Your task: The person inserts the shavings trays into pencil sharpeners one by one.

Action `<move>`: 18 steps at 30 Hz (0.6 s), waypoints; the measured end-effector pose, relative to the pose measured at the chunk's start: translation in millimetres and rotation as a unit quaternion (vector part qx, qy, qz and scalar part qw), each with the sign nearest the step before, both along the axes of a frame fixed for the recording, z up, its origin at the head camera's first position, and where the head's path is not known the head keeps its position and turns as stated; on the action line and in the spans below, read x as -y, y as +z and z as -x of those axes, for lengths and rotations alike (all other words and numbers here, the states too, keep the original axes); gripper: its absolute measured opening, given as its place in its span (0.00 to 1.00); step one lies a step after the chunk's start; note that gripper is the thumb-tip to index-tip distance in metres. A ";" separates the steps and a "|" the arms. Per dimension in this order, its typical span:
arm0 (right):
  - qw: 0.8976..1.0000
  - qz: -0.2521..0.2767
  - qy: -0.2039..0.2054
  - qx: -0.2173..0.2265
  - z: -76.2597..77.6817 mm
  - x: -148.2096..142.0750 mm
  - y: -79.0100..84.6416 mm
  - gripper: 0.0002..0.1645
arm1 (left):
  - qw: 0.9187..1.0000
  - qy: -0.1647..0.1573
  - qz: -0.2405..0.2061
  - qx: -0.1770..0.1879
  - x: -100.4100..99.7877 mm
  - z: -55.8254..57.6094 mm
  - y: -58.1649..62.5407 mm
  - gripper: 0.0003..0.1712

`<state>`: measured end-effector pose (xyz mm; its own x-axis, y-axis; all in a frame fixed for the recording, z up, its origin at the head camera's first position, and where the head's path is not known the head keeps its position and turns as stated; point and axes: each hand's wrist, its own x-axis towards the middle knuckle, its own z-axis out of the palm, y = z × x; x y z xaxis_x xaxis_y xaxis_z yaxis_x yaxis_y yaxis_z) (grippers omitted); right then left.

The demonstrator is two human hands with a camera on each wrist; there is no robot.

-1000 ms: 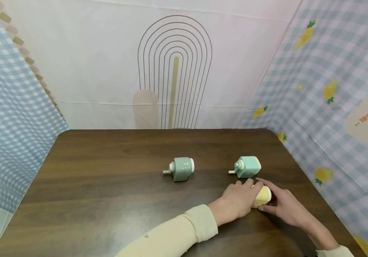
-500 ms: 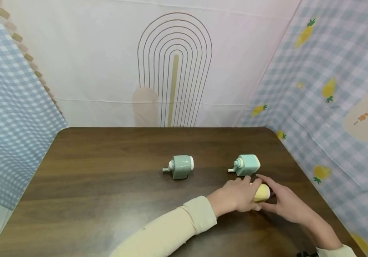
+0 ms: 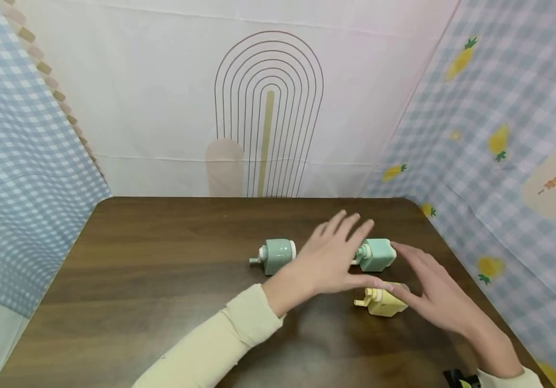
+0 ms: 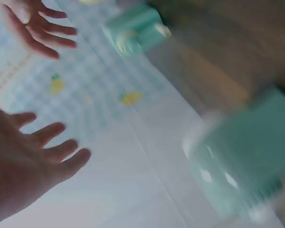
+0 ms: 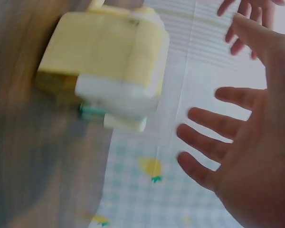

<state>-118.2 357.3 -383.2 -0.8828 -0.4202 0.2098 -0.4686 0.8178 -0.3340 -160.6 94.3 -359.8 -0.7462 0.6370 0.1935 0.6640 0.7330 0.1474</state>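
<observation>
Three hand-crank pencil sharpeners stand on the wooden table, cranks pointing left in the head view. The yellow sharpener (image 3: 388, 303) is nearest the person, the mint one (image 3: 377, 255) just behind it, and the grey-green one (image 3: 279, 255) further left. My left hand (image 3: 323, 261) is raised with fingers spread, overlapping the mint crank in the head view and holding nothing. My right hand (image 3: 440, 296) hovers right of the yellow sharpener, fingers extended, its thumb tip meeting the left thumb in that view. The right wrist view shows the yellow body (image 5: 104, 52) blurred and apart from the fingers.
The dark table (image 3: 161, 302) ends at a white cloth backdrop (image 3: 161, 108) with printed arches. Blue checked cloths hang at the left (image 3: 30, 161) and right (image 3: 481, 108). A black strap (image 3: 457, 377) shows near the right wrist.
Both hands have let go of the yellow sharpener, which now sits on the table with its crank uncovered. The left hand has lifted and moved left; the right fingers have spread.
</observation>
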 end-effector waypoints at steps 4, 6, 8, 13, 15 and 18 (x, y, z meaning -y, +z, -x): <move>0.999 0.016 0.001 -0.029 22.3 23.3 -4.7 0.50 | 0.998 0.055 -0.028 -0.030 33.2 18.6 -4.4 0.67; 0.999 0.019 0.001 -0.047 33.7 35.6 -8.1 0.51 | 0.995 0.087 -0.038 -0.022 50.5 25.8 -11.4 0.67; 0.997 0.015 0.002 -0.072 44.6 48.2 -9.7 0.52 | 0.992 0.118 -0.041 -0.019 67.3 31.3 -19.2 0.66; 0.993 -0.020 -0.018 -0.113 61.3 80.3 -4.8 0.56 | 0.985 0.171 -0.025 -0.029 102.7 41.1 -34.1 0.66; 0.992 -0.035 -0.029 -0.114 66.7 92.7 -2.5 0.57 | 0.982 0.185 -0.022 -0.036 115.1 44.6 -38.4 0.66; 0.992 -0.046 -0.046 -0.108 73.6 109.7 -1.2 0.58 | 0.977 0.208 -0.036 -0.035 131.6 47.3 -42.8 0.66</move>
<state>-191.8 247.6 -384.4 -0.8569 -0.3655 0.3634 -0.4426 0.8831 -0.1556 -207.9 -37.3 -402.6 -0.9212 0.2634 0.2864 0.3203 0.9313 0.1737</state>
